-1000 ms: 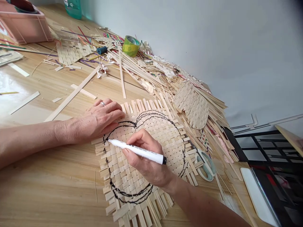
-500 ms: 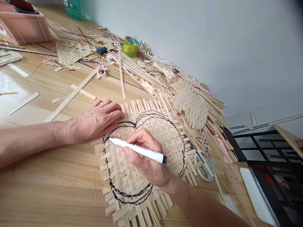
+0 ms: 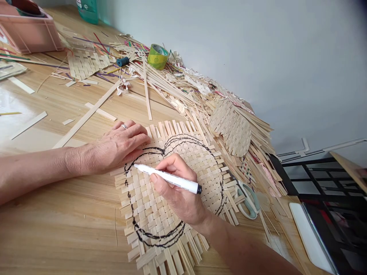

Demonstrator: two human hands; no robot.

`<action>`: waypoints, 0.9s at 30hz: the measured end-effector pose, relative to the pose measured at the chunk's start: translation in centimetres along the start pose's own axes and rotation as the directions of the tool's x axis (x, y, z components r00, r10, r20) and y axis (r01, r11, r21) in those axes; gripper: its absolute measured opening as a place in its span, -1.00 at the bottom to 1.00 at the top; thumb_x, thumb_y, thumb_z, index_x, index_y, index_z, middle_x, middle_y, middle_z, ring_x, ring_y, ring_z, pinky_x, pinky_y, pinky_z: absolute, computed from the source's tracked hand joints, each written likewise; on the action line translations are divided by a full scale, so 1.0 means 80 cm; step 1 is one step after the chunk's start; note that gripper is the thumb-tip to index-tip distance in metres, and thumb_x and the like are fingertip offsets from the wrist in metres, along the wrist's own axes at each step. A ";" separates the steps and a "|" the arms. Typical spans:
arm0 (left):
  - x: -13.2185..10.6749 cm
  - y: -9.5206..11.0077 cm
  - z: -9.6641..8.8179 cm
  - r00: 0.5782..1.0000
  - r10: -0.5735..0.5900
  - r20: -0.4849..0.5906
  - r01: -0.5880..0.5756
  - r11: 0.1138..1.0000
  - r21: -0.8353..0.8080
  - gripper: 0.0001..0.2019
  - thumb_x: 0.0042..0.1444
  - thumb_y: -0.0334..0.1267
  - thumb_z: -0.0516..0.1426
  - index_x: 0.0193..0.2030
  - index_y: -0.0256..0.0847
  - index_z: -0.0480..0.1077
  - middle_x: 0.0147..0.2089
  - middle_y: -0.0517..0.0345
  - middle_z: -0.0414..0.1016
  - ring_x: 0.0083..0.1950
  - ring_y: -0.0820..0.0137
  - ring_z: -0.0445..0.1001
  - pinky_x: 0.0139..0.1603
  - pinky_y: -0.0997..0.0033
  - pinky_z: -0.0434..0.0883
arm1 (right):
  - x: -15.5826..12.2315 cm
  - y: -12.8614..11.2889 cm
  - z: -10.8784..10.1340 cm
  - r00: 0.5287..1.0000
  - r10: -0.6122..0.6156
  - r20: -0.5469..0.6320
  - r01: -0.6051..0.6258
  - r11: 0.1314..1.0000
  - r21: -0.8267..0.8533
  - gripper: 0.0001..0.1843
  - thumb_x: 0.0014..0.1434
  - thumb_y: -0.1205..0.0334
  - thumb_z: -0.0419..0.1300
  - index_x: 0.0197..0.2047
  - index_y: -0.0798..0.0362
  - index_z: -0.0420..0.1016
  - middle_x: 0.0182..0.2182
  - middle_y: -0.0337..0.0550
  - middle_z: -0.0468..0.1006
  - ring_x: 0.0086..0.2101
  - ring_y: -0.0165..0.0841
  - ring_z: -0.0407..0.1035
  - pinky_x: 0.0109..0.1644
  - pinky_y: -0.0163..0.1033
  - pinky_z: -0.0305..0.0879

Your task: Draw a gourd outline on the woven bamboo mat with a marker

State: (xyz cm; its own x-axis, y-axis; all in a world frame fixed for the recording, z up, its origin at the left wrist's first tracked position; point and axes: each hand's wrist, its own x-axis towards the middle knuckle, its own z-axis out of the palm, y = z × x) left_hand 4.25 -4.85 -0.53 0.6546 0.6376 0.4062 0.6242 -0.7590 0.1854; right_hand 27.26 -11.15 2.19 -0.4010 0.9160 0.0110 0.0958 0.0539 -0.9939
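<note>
A woven mat of pale bamboo strips [image 3: 197, 160] lies on the wooden table [image 3: 57, 221] with a black heart outline drawn on it. My right hand [image 3: 177, 191] grips a white marker [image 3: 168, 178] whose tip touches the outline at the mat's upper left. My left hand [image 3: 117, 147] lies flat, fingers stretched out, pressing the mat's left edge; a ring is on one finger.
Scissors with pale green handles [image 3: 248, 198] lie right of the mat. A second woven piece [image 3: 232, 128] rests on a heap of loose strips. Further back are a green tape roll [image 3: 157, 56], a blue thread spool [image 3: 123, 61], a pink box [image 3: 31, 32] and a smaller woven patch [image 3: 86, 63].
The marker tip has crept slightly up and right along the outline's left lobe. My left hand has stayed put.
</note>
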 end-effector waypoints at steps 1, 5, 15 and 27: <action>0.000 0.000 -0.002 1.000 0.003 0.015 -0.003 1.000 -0.005 -0.77 0.48 -0.27 -0.01 0.15 -0.18 0.39 0.08 0.00 0.46 0.04 0.21 0.32 0.01 0.20 0.15 | 0.000 0.000 0.000 1.000 0.006 -0.007 -0.006 1.000 0.004 -0.83 0.29 0.17 0.32 -0.22 -0.01 0.38 -0.49 -0.39 0.38 -0.54 -0.46 0.21 -0.50 -0.32 0.17; 0.002 -0.001 -0.007 0.999 0.014 0.040 -0.014 1.000 -0.021 -0.76 0.47 -0.26 0.01 0.16 -0.19 0.41 0.08 -0.02 0.47 0.03 0.18 0.35 0.00 0.21 0.17 | 0.002 -0.001 -0.001 1.000 0.001 -0.017 -0.001 1.000 0.010 -0.84 0.29 0.19 0.31 -0.22 0.00 0.38 -0.49 -0.39 0.39 -0.54 -0.46 0.23 -0.50 -0.32 0.18; 0.001 -0.002 -0.006 1.000 0.023 0.012 -0.022 0.999 -0.032 -0.78 0.44 -0.28 0.07 0.14 -0.19 0.42 0.06 -0.01 0.48 0.01 0.18 0.37 -0.02 0.22 0.17 | 0.000 0.000 0.001 0.999 -0.049 -0.018 0.049 0.998 -0.029 -0.87 0.27 0.28 0.30 -0.24 -0.01 0.39 -0.49 -0.42 0.36 -0.55 -0.48 0.21 -0.51 -0.35 0.15; 0.002 -0.002 -0.004 0.999 0.044 -0.017 -0.044 0.999 0.000 -0.78 0.46 -0.28 0.03 0.13 -0.21 0.41 0.05 -0.02 0.47 0.01 0.17 0.37 -0.01 0.20 0.21 | 0.001 -0.001 0.000 0.997 -0.048 -0.056 0.047 0.998 -0.032 -0.86 0.26 0.24 0.29 -0.25 -0.13 0.39 -0.51 -0.33 0.36 -0.57 -0.35 0.20 -0.54 -0.23 0.12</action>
State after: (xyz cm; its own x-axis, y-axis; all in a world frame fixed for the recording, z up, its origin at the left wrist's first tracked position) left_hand 4.11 -4.70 -0.20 0.6740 0.6012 0.4293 0.5948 -0.7863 0.1673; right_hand 27.22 -11.10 2.28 -0.3539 0.9330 0.0652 0.1063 0.1095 -0.9883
